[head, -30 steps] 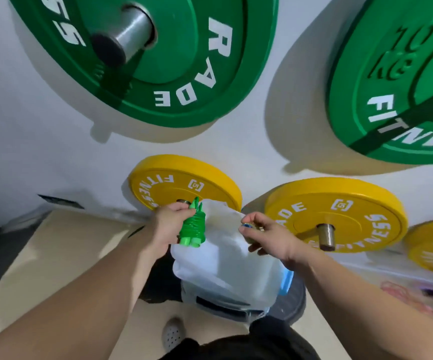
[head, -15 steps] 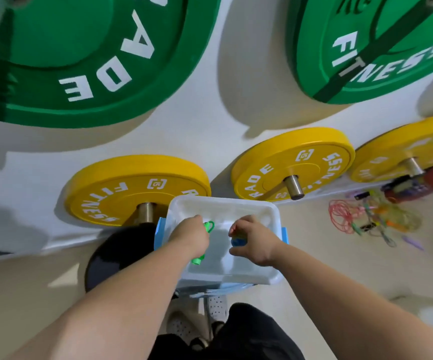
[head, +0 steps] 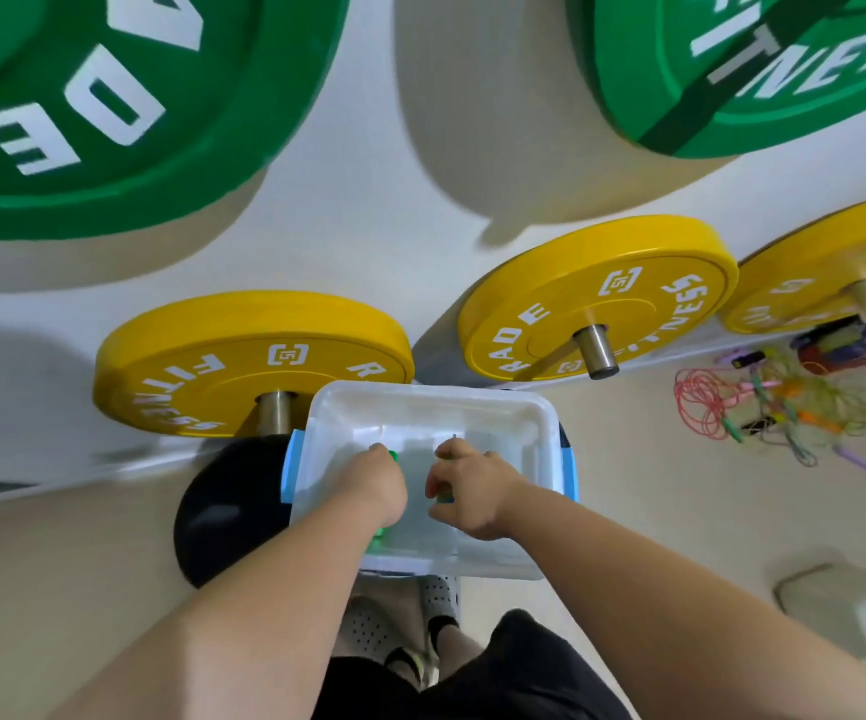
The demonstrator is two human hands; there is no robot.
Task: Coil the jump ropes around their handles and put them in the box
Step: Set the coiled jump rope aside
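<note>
Both my hands reach down into a white plastic box (head: 540,423) with blue side latches that stands on the floor by the wall. My left hand (head: 376,485) grips a coiled green jump rope (head: 382,532); only small green bits show past my fingers. My right hand (head: 464,485) has its fingers curled around a small blue and green thing (head: 442,495), mostly hidden. A tangle of loose jump ropes (head: 779,413) in red, green, orange and purple lies on the floor to the right.
Yellow weight plates (head: 243,366) hang on pegs low on the white wall, with green plates (head: 108,111) above. A black plate (head: 223,511) lies beside the box on the left. My feet (head: 420,615) are just in front of the box.
The view swung down and right while the box went from tilted to flat on the floor. Both hands lowered into it, the left one carrying the green coiled rope.
</note>
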